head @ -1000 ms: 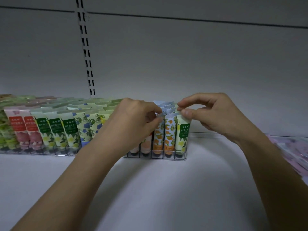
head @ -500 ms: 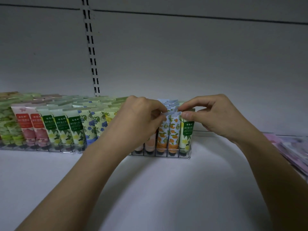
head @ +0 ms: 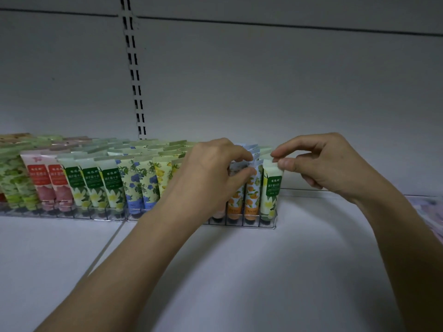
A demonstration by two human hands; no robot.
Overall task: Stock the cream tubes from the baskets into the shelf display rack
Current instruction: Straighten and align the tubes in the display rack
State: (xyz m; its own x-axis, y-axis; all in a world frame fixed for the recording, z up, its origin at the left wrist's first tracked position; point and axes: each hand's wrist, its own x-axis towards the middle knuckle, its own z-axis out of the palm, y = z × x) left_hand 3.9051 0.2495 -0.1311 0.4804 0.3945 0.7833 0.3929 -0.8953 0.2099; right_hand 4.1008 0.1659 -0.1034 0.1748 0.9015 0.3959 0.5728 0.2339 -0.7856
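Here, at the far left of the white shelf [head: 263, 271], a clear display rack [head: 72, 215] holds rows of cream tubes standing cap-down: leafy green tubes [head: 14, 185] at the edge, then two pink-and-red tubes [head: 49, 185], then three green-labelled tubes with pale yellow flowers [head: 92, 188], then blue-flowered tubes [head: 141, 185] and yellow-fruit tubes [head: 163, 178], with more rows packed behind them. A slotted upright strip [head: 135, 75] runs up the grey back panel above the rack. Further right, the left hand [head: 213, 173] reaches in from below over the rack, its fingers curled and its thumb and fingertips pinching the crimped top of a tube whose print is hidden behind the hand. Just beside it stand two orange-fruit tubes [head: 251, 190] in the front row, upright in their slots. At the right end of the rack stands a green-labelled tube [head: 272, 188], and the right hand [head: 330, 166] pinches its flat upper edge between thumb and forefinger, the other fingers loosely curled behind. The two hands are near each other but apart. At the far right edge of the shelf lies a blurred pinkish heap [head: 431, 212]; what it is cannot be told.
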